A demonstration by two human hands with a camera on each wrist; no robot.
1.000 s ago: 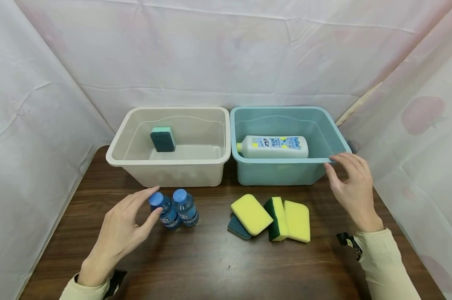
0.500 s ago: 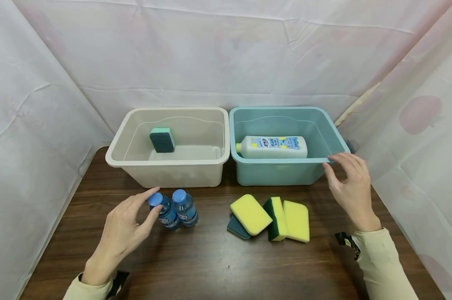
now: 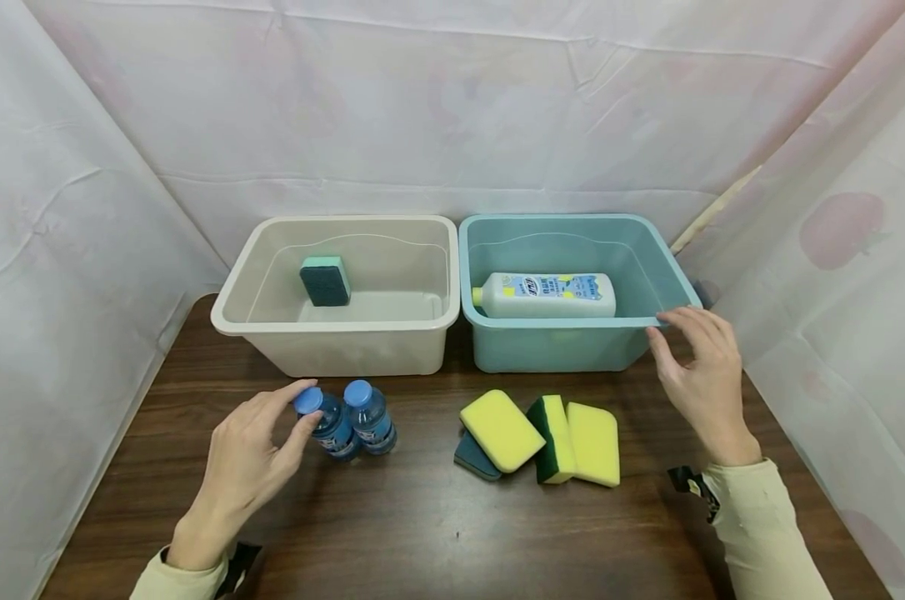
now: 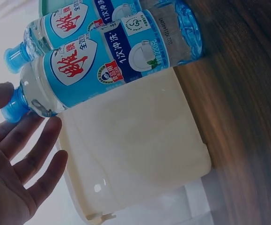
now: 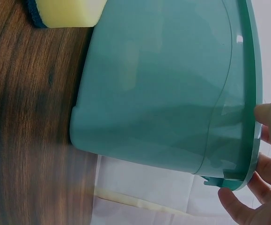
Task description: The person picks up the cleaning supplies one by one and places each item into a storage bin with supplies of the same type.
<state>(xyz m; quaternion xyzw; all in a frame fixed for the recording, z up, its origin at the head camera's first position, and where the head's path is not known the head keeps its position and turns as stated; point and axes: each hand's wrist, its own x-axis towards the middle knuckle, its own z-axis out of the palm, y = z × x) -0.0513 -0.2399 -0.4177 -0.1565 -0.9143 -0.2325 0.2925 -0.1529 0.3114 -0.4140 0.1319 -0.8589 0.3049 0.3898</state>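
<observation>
Two small clear dish soap bottles with blue caps stand side by side on the table. My left hand (image 3: pixel 246 458) has thumb and forefinger at the cap of the left dish soap bottle (image 3: pixel 337 435), pinching it. In the left wrist view the thumb lies on one side of that blue cap (image 4: pixel 16 107) and fingers on the other. The right dish soap bottle (image 3: pixel 377 427) stands close beside it, untouched. My right hand (image 3: pixel 703 379) grips the front right rim of the teal bin (image 3: pixel 550 348), thumb outside. A white bottle (image 3: pixel 550 295) lies inside this bin.
Left of the teal bin stands a beige bin (image 3: pixel 347 350) with a green sponge (image 3: pixel 325 283) in it. Several yellow sponges (image 3: pixel 502 429) with dark scouring sides lie in front of the teal bin on the wooden table (image 3: pixel 392 533). A pale curtain (image 3: pixel 437 125) hangs behind.
</observation>
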